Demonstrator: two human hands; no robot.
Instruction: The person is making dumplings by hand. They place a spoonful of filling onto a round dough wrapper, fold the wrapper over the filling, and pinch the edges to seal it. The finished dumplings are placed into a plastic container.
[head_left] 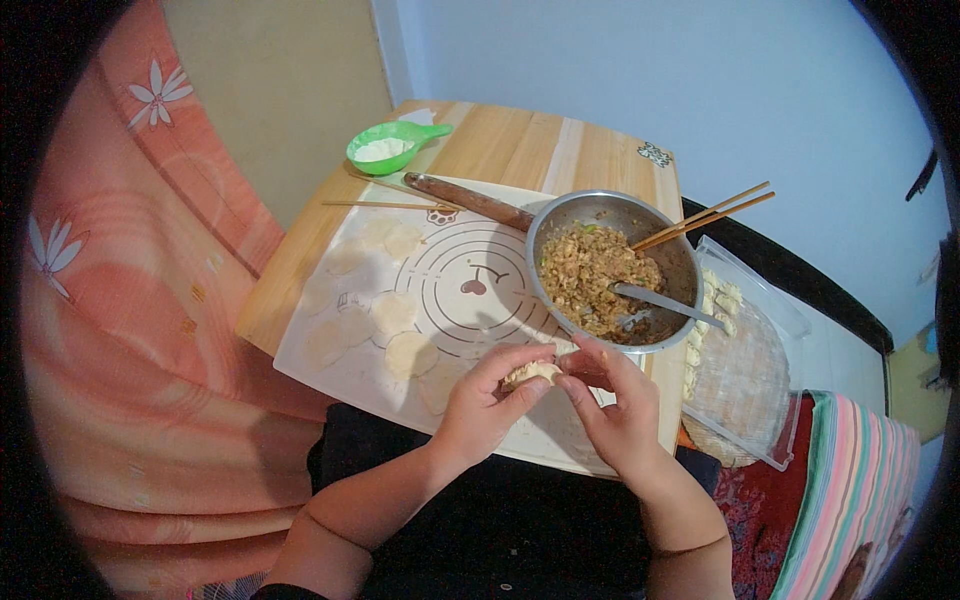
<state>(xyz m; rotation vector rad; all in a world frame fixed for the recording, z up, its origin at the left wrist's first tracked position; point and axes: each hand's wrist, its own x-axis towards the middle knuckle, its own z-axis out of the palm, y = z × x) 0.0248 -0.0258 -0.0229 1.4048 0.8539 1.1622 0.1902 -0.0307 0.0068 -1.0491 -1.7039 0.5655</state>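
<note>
Over the near edge of a white pastry mat (pixel 475 268), both my hands hold a pale dumpling (pixel 533 373) between their fingertips. My left hand (pixel 487 398) is closed around its left side, thumb in front. On its other side, my right hand (pixel 618 402) pinches with thumb and fingers, which partly hide the dough. Several round dough wrappers (pixel 411 354) lie on the mat's left half. A metal bowl (pixel 557 318) of minced filling (pixel 592 272) stands just beyond my right hand, with a metal spoon (pixel 668 301) and a pair of chopsticks (pixel 705 219) resting in it.
A rolling pin (pixel 470 200) lies behind the mat's circles, touching or close to the bowl. Thin wooden sticks (pixel 385 205) and a green scoop (pixel 410 135) of white powder are at the far left. Right of the wooden table (pixel 520 150), a clear-edged tray (pixel 775 440) holds several dumplings (pixel 722 300).
</note>
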